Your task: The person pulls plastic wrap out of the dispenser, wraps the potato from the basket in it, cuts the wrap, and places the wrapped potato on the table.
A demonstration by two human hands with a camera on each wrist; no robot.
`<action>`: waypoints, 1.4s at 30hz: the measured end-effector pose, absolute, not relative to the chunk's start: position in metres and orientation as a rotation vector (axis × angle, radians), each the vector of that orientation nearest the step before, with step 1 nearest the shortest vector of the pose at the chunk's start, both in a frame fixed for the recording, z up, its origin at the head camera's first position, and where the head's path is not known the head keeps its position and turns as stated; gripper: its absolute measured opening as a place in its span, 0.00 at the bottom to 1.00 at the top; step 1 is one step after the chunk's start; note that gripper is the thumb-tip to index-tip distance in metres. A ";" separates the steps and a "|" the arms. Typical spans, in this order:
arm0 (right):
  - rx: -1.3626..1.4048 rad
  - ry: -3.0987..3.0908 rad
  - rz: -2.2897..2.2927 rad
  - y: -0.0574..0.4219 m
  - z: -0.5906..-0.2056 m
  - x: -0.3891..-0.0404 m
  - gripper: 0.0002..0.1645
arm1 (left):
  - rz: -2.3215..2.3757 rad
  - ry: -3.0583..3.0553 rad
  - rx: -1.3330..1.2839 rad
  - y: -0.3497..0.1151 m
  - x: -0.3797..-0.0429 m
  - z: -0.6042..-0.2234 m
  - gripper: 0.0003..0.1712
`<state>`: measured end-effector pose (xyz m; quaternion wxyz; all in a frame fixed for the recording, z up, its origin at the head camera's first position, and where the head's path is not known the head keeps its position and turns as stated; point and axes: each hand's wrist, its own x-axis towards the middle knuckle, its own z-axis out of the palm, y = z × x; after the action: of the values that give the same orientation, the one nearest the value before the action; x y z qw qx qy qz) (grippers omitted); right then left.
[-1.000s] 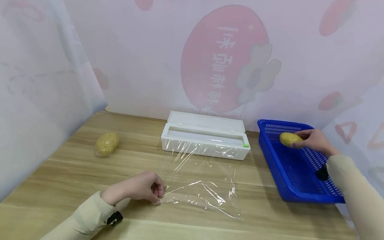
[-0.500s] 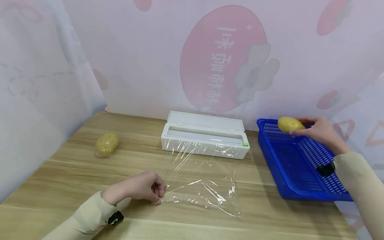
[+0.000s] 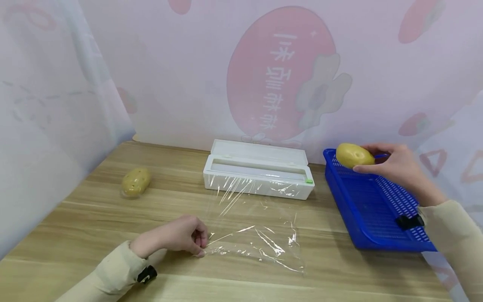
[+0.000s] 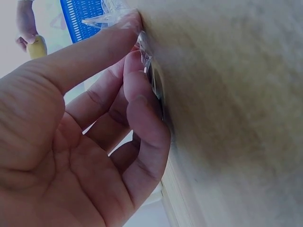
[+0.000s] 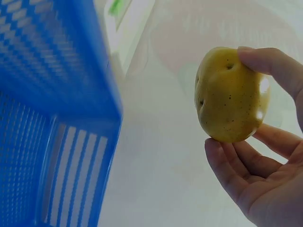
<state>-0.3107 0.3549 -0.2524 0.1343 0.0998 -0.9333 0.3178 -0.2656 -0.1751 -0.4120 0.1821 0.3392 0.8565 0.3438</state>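
My left hand (image 3: pixel 177 237) pinches the near left corner of a sheet of cling film (image 3: pixel 253 239), low at the tabletop. The film runs back, spread over the wood, to a white cling film dispenser (image 3: pixel 258 178) whose lid stands up at the back. In the left wrist view the film (image 4: pixel 111 18) bunches at the thumb tip. My right hand (image 3: pixel 396 167) grips a yellow potato (image 3: pixel 354 155) above the far left part of a blue basket (image 3: pixel 349 218). Thumb and fingers hold the potato (image 5: pixel 232 94) at opposite sides in the right wrist view.
Another potato (image 3: pixel 136 182), with shiny clear film about it, lies on the wooden table (image 3: pixel 94 226) at the left. A green slider (image 3: pixel 309 181) sits at the dispenser's right end. Behind the table hangs a printed cloth (image 3: pixel 181 84).
My right hand has lifted the potato up from inside the basket and carried it a little left. The left hand stays at the film corner.
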 end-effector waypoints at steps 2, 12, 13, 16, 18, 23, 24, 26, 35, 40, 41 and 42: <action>0.332 -2.695 0.938 0.346 -0.254 -0.307 0.36 | 0.971 2.415 0.960 -0.175 -0.265 -0.412 0.12; 0.457 -2.674 1.094 0.302 -0.258 -0.283 0.34 | 0.957 2.421 0.956 -0.172 -0.266 -0.413 0.12; 0.463 -2.679 1.105 0.297 -0.258 -0.280 0.34 | 0.954 2.423 0.957 -0.171 -0.266 -0.413 0.12; 0.503 -2.689 1.147 0.282 -0.261 -0.273 0.35 | 0.955 2.421 0.961 -0.170 -0.267 -0.413 0.12; 0.542 -2.699 1.183 0.271 -0.264 -0.270 0.36 | 0.959 2.417 0.959 -0.170 -0.267 -0.413 0.12; 0.629 -2.719 1.281 0.245 -0.278 -0.268 0.36 | 0.963 2.414 0.953 -0.170 -0.268 -0.411 0.12; 0.643 -2.716 1.308 0.239 -0.281 -0.268 0.36 | 0.961 2.416 0.952 -0.171 -0.269 -0.410 0.12; 0.665 -2.713 1.376 0.227 -0.288 -0.269 0.36 | 0.960 2.418 0.950 -0.171 -0.270 -0.410 0.12; 0.799 -2.783 1.664 0.171 -0.338 -0.260 0.36 | 0.992 2.399 0.930 -0.174 -0.268 -0.414 0.12; 0.956 -2.816 1.614 0.151 -0.368 -0.260 0.35 | 0.977 2.404 0.933 -0.173 -0.268 -0.411 0.12; 0.966 -2.825 1.614 0.148 -0.372 -0.260 0.34 | 0.970 2.408 0.936 -0.172 -0.269 -0.410 0.12; 0.973 -2.834 1.615 0.146 -0.375 -0.260 0.34 | 0.968 2.407 0.940 -0.172 -0.269 -0.409 0.12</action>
<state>-0.2598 0.1463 -0.3750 -0.1308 0.2833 -0.8254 0.4705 -0.2688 -0.1719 -0.4091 0.1899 0.3344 0.8564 0.3445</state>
